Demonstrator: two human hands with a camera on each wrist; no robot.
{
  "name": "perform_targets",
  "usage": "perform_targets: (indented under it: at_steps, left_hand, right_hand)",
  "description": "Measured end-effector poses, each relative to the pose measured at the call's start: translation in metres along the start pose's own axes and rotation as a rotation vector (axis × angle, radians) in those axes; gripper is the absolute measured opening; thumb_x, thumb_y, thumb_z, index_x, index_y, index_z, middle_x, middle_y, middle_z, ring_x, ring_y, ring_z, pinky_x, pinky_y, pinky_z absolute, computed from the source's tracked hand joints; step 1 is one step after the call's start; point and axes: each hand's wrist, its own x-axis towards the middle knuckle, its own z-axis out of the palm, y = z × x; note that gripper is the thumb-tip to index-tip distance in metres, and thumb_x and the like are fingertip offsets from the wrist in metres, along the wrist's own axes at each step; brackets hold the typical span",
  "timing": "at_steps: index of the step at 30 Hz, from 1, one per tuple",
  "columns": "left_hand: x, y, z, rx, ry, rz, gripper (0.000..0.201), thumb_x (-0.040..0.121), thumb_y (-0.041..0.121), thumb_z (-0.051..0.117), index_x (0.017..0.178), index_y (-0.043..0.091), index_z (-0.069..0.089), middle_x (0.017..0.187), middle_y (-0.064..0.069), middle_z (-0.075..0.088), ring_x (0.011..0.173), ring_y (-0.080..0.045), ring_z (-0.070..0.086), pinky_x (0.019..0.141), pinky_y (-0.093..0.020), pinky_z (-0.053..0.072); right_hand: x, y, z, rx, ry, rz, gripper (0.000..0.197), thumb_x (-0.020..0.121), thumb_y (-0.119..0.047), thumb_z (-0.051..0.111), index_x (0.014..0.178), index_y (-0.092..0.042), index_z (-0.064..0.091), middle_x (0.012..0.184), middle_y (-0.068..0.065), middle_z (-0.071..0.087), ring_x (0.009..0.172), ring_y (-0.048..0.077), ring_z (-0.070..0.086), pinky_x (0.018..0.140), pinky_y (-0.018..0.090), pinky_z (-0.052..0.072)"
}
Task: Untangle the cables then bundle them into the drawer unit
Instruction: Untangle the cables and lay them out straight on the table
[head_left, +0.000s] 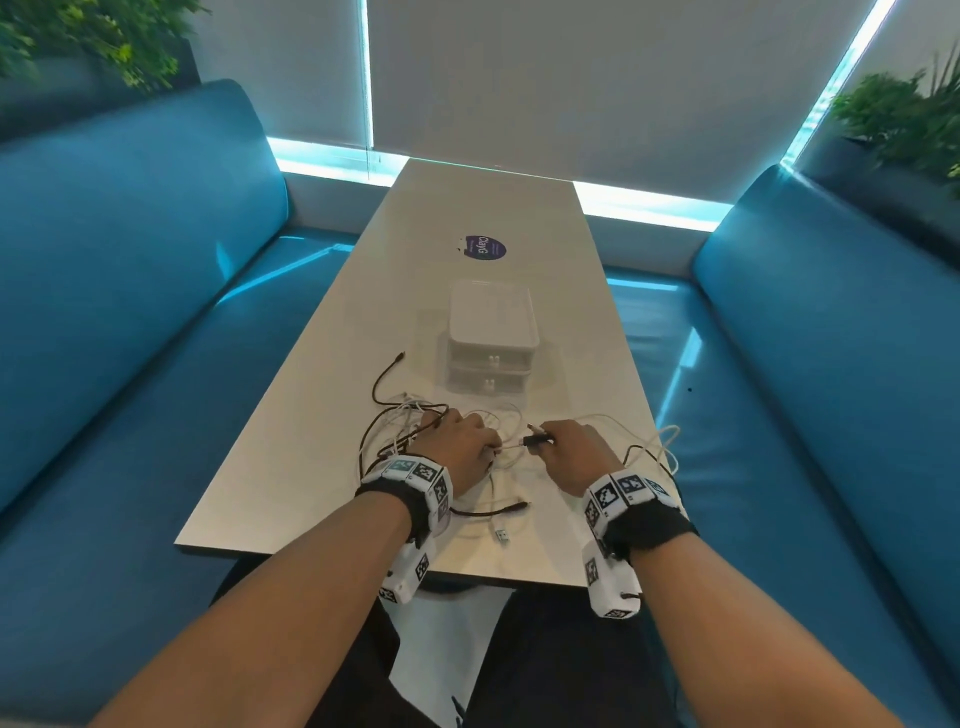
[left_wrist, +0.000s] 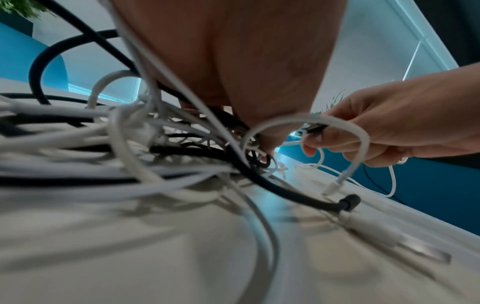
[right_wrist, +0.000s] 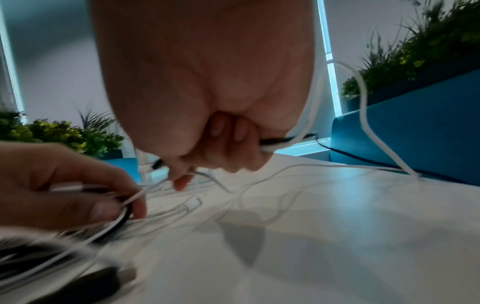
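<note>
Both hands grip cables (head_left: 400, 421) on the tabletop (head_left: 467, 218): left hand (head_left: 462, 441) clutches the tangle, right hand (head_left: 576, 449) pinches a black plug (head_left: 537, 440) pointing leftward.

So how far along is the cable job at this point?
Early. Nothing looks done: the drawer unit is shut, with no bundle in sight. In hand: the left hand grips the tangle of cables while the right hand holds a black plug. Left: separating, bundling and stowing.
</note>
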Motion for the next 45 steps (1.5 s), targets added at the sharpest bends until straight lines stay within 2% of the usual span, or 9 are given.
perform_targets:
  at_steps: [5, 9, 14, 19, 25, 27, 35, 41, 45]
  left_hand:
    - [0.0, -0.001, -0.001, -0.039, -0.057, 0.024, 0.03, 0.099, 0.032, 0.043, 0.124, 0.036, 0.058, 0.129, 0.003, 0.052, 0.123, -0.026, 0.04, 0.108, -0.049, 0.027]
    - [-0.001, 0.001, -0.003, 0.003, -0.062, 0.035, 0.028, 0.097, 0.031, 0.046, 0.122, 0.035, 0.058, 0.126, 0.002, 0.054, 0.121, -0.026, 0.042, 0.106, -0.048, 0.029]
    - [0.002, 0.009, -0.004, 0.069, -0.022, 0.058, 0.031, 0.096, 0.028, 0.046, 0.127, 0.027, 0.054, 0.124, -0.003, 0.057, 0.118, -0.028, 0.049, 0.104, -0.046, 0.031]
    - [-0.001, 0.001, 0.001, -0.043, -0.003, -0.015, 0.028, 0.094, 0.021, 0.044, 0.117, 0.033, 0.057, 0.125, -0.001, 0.053, 0.121, -0.027, 0.044, 0.107, -0.05, 0.032]
    - [0.004, 0.004, 0.005, -0.07, 0.026, -0.005, 0.028, 0.098, 0.025, 0.042, 0.121, 0.029, 0.059, 0.125, -0.002, 0.051, 0.119, -0.028, 0.044, 0.106, -0.05, 0.033]
    - [0.003, 0.003, 0.006, -0.106, 0.048, 0.002, 0.029, 0.1, 0.027, 0.042, 0.124, 0.029, 0.058, 0.125, -0.001, 0.05, 0.119, -0.027, 0.044, 0.106, -0.049, 0.034]
    - [-0.004, -0.003, 0.007, -0.054, 0.051, -0.012, 0.03, 0.1, 0.037, 0.037, 0.122, 0.03, 0.056, 0.125, 0.002, 0.048, 0.117, -0.024, 0.042, 0.103, -0.047, 0.035]
    - [0.002, 0.013, 0.001, -0.229, 0.026, -0.035, 0.03, 0.094, 0.018, 0.048, 0.119, 0.036, 0.048, 0.125, 0.003, 0.051, 0.119, -0.023, 0.044, 0.104, -0.05, 0.032]
    - [0.007, 0.011, 0.001, -0.289, 0.045, -0.035, 0.03, 0.089, 0.009, 0.056, 0.103, 0.035, 0.054, 0.115, 0.003, 0.051, 0.114, -0.023, 0.049, 0.1, -0.049, 0.04]
  right_hand:
    - [-0.007, 0.002, -0.006, 0.123, -0.108, -0.012, 0.014, 0.092, -0.024, 0.056, 0.086, -0.026, 0.068, 0.09, 0.005, 0.068, 0.087, 0.025, 0.059, 0.07, 0.031, 0.039]
    - [-0.002, 0.002, -0.002, 0.012, -0.05, -0.003, 0.017, 0.093, -0.028, 0.056, 0.098, -0.021, 0.071, 0.098, 0.009, 0.071, 0.095, 0.029, 0.063, 0.076, 0.034, 0.047]
    - [-0.002, -0.017, 0.009, -0.096, -0.033, -0.166, 0.021, 0.092, -0.036, 0.055, 0.102, -0.026, 0.069, 0.1, 0.003, 0.072, 0.095, 0.025, 0.065, 0.081, 0.037, 0.052]
    - [-0.003, -0.006, 0.004, -0.174, -0.047, -0.057, 0.025, 0.097, -0.035, 0.05, 0.103, -0.016, 0.064, 0.102, 0.011, 0.067, 0.095, 0.033, 0.063, 0.077, 0.038, 0.051]
    - [-0.007, -0.006, -0.006, -0.017, -0.11, -0.102, 0.023, 0.093, -0.035, 0.057, 0.098, -0.018, 0.072, 0.089, 0.001, 0.069, 0.084, 0.02, 0.061, 0.072, 0.032, 0.046]
    - [-0.006, -0.007, -0.007, -0.011, -0.114, -0.113, 0.02, 0.092, -0.027, 0.056, 0.099, -0.021, 0.074, 0.095, 0.002, 0.072, 0.089, 0.021, 0.064, 0.078, 0.033, 0.05]
    - [-0.012, -0.004, -0.007, -0.008, -0.138, -0.135, 0.021, 0.096, -0.023, 0.048, 0.091, -0.02, 0.068, 0.089, -0.002, 0.062, 0.083, 0.019, 0.056, 0.072, 0.029, 0.039]
    - [-0.01, 0.002, -0.001, -0.025, -0.059, -0.05, 0.02, 0.094, -0.029, 0.055, 0.103, -0.02, 0.071, 0.099, 0.01, 0.07, 0.093, 0.029, 0.064, 0.072, 0.03, 0.042]
    - [-0.009, -0.008, -0.001, 0.026, -0.032, -0.085, 0.018, 0.094, -0.031, 0.058, 0.1, -0.022, 0.072, 0.095, 0.009, 0.07, 0.086, 0.026, 0.063, 0.069, 0.031, 0.043]
